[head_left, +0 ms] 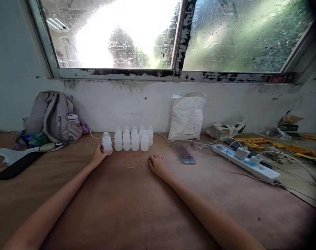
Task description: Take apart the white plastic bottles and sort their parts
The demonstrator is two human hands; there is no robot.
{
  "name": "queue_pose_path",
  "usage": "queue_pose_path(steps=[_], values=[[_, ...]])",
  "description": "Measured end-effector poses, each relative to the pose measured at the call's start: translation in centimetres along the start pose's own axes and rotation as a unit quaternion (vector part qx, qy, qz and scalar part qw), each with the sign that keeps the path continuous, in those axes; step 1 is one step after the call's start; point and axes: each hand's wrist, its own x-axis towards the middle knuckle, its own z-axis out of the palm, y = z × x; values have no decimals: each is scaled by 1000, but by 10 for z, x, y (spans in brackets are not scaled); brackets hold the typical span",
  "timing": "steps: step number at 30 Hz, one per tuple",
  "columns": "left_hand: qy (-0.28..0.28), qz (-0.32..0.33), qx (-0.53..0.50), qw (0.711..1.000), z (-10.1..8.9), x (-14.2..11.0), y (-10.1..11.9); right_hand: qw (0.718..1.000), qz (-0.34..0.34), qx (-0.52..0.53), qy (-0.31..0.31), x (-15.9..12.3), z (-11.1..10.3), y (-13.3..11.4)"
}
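Note:
My left hand [97,156] grips the lower part of a small frosted white bottle [107,141] at the left end of a group. The bottle stands upright, with my thumb across its near side. Just to its right, several similar white bottles [126,140] stand close together in two rows on the brown table [116,201]. My right hand [158,165] rests palm down on the tabletop, a little in front and to the right of the bottles. Its fingers are slightly curled and apart, and it holds nothing.
A grey backpack [52,118] leans against the wall at left, behind a flat black object [18,166]. Right of the bottles stands a white plastic package [187,118]. A phone [189,161], partly blurred out, lies before it. A white power strip [246,163] with cables runs along the right.

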Motion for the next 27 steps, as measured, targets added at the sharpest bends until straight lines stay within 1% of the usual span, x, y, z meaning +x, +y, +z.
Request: queue_pose_path(steps=[2,3,4,5,7,8,10,11,12,14,16,17,19,21,22,24,27], values=[[-24,15,-42,999,1,-13,12,999,0,33,7,1,0,0],[-33,11,-58,998,3,-20,19,999,-1,51,11,3,-1,0],[-53,7,-75,996,7,-28,26,998,-2,65,13,5,-3,-2],[-87,8,-95,992,12,-35,34,996,-4,88,18,8,-7,-6],[-150,17,-133,980,24,-51,50,983,-12,181,38,13,-18,-18],[-175,27,-152,972,32,-58,58,961,-17,269,56,16,-25,-26],[-223,31,-190,956,48,-71,74,893,-44,442,75,20,-43,-45],[-241,26,-206,948,55,-77,82,862,-60,500,66,21,-53,-56],[-248,22,-225,942,62,-82,89,840,-75,536,44,22,-61,-65],[-250,18,-260,932,75,-90,101,826,-71,559,36,23,-74,-80],[-255,11,-285,924,83,-99,109,812,-31,582,37,22,-80,-88],[-262,2,-297,918,86,-103,112,799,-6,600,29,22,-80,-90],[-284,-31,-321,903,90,-113,115,764,34,644,-13,22,-76,-90],[-302,-59,-338,889,92,-121,114,733,54,675,-63,22,-70,-87],[-309,-70,-347,883,92,-124,112,722,59,685,-79,22,-67,-86],[-322,-87,-365,869,93,-127,109,705,72,700,-89,22,-61,-85],[-338,-109,-397,846,92,-126,104,686,100,716,-79,23,-55,-86]])
